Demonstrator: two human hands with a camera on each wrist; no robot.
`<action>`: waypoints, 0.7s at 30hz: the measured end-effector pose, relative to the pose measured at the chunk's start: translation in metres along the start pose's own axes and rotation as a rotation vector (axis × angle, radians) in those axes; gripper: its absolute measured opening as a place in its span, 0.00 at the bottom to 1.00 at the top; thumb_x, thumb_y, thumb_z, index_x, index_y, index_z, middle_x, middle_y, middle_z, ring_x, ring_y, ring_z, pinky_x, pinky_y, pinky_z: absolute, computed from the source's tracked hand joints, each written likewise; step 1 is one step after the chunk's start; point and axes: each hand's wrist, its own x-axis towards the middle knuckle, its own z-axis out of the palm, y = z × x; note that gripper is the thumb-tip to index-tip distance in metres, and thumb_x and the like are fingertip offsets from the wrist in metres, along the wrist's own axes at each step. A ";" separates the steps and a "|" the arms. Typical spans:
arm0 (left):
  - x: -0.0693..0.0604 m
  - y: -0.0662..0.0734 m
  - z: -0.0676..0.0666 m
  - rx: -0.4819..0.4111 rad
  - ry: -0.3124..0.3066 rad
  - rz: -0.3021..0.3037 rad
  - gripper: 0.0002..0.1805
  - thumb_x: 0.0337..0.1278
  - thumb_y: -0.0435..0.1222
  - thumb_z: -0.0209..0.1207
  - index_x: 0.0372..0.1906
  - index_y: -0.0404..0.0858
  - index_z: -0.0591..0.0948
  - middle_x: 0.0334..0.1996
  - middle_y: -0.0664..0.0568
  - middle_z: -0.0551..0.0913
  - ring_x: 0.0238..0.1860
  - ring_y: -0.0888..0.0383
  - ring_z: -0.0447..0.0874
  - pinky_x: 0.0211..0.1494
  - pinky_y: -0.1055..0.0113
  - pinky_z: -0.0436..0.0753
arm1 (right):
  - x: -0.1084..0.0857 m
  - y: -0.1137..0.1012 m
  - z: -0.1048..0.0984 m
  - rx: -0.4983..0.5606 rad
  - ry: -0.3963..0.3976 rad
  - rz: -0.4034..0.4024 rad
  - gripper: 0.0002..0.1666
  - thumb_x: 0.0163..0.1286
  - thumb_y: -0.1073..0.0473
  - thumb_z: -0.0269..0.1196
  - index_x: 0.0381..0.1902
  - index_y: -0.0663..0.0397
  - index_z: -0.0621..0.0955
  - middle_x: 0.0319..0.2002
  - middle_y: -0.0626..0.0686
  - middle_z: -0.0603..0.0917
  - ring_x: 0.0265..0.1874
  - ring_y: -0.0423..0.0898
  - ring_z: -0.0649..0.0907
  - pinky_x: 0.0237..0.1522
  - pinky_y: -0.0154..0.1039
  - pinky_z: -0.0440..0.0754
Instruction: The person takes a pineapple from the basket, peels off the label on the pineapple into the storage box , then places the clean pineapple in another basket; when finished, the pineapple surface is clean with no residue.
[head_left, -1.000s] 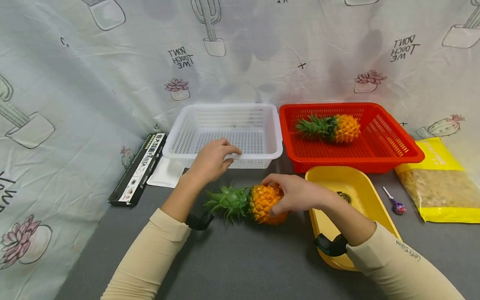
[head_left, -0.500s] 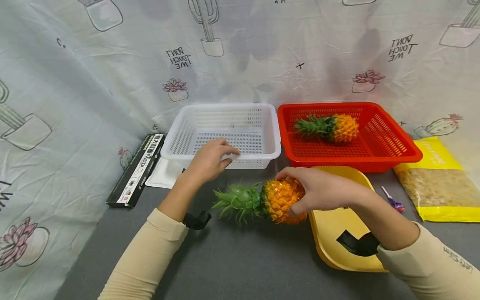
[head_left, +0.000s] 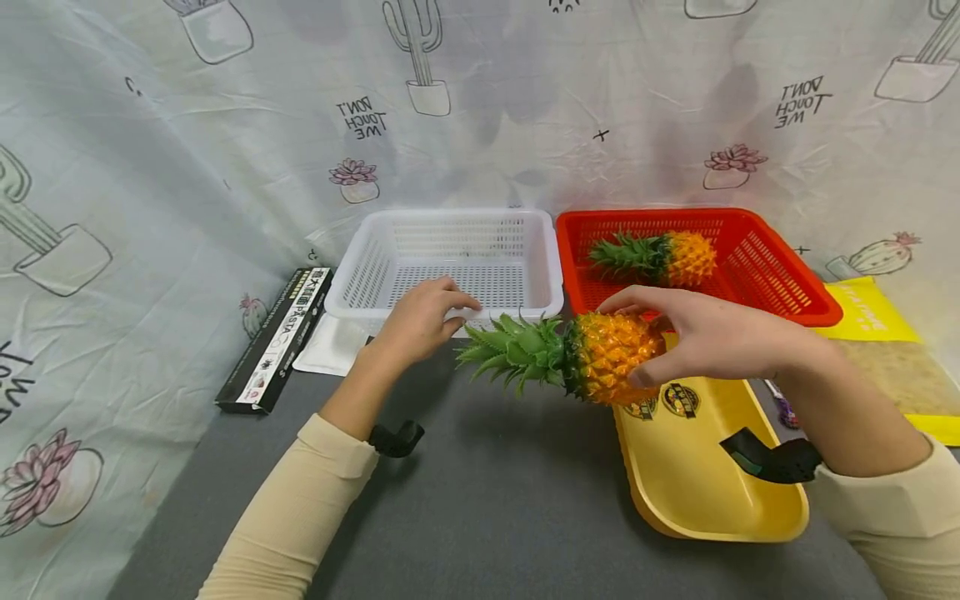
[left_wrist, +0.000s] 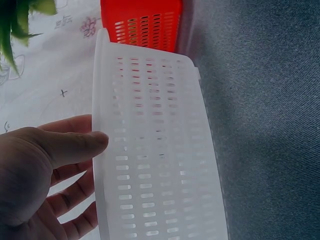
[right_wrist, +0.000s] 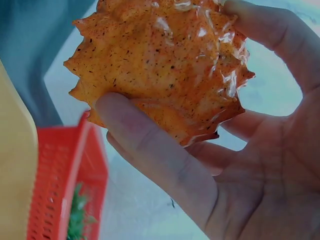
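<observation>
My right hand (head_left: pixel 705 337) grips an orange toy-like pineapple (head_left: pixel 611 354) around its body and holds it up off the grey table, green leaves pointing left. In the right wrist view the thumb and fingers wrap the glossy spiky pineapple body (right_wrist: pixel 160 65). With thumb and fingers, my left hand (head_left: pixel 427 321) pinches the near rim of the white basket (head_left: pixel 450 218); in the left wrist view the thumb lies on the basket's rim (left_wrist: pixel 100 190). A second pineapple (head_left: pixel 688 257) lies in the red basket (head_left: pixel 780 279), behind the right hand.
A yellow tray (head_left: pixel 705 467) sits below the right forearm. Farther right are a lollipop (head_left: pixel 786 412), partly covered, and a yellow bag (head_left: pixel 873 350). A black pasta box (head_left: pixel 277 342) and a white packet (head_left: pixel 330 346) lie left. A printed cloth (head_left: pixel 510 100) hangs behind.
The right hand has lifted the pineapple from the table and carried it up and to the right, over the yellow tray's edge. The left hand stays at the white basket's rim.
</observation>
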 end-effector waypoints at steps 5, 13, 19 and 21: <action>0.000 -0.002 0.001 -0.008 -0.004 -0.011 0.15 0.67 0.32 0.66 0.56 0.43 0.88 0.46 0.46 0.83 0.47 0.47 0.81 0.51 0.53 0.80 | -0.003 0.011 -0.017 0.014 0.027 -0.010 0.40 0.61 0.47 0.74 0.70 0.34 0.72 0.66 0.49 0.78 0.61 0.50 0.77 0.56 0.50 0.79; 0.005 -0.002 0.000 -0.019 -0.021 0.008 0.14 0.67 0.31 0.65 0.55 0.44 0.89 0.46 0.47 0.84 0.48 0.47 0.82 0.53 0.53 0.80 | -0.010 0.034 -0.045 0.064 0.071 0.041 0.41 0.67 0.55 0.71 0.74 0.43 0.68 0.69 0.61 0.71 0.50 0.51 0.86 0.47 0.41 0.85; 0.005 -0.002 -0.001 -0.013 -0.023 0.001 0.15 0.67 0.30 0.65 0.55 0.44 0.89 0.45 0.47 0.83 0.46 0.47 0.81 0.52 0.53 0.80 | -0.009 0.049 -0.060 0.090 0.068 0.055 0.42 0.70 0.57 0.68 0.77 0.46 0.63 0.72 0.65 0.64 0.43 0.52 0.89 0.41 0.39 0.87; 0.004 -0.002 -0.001 -0.014 -0.024 -0.002 0.15 0.66 0.30 0.65 0.55 0.44 0.89 0.44 0.47 0.83 0.46 0.47 0.81 0.52 0.53 0.80 | -0.008 0.055 -0.064 0.082 0.074 0.054 0.42 0.70 0.57 0.67 0.77 0.46 0.63 0.72 0.65 0.64 0.46 0.53 0.88 0.41 0.39 0.87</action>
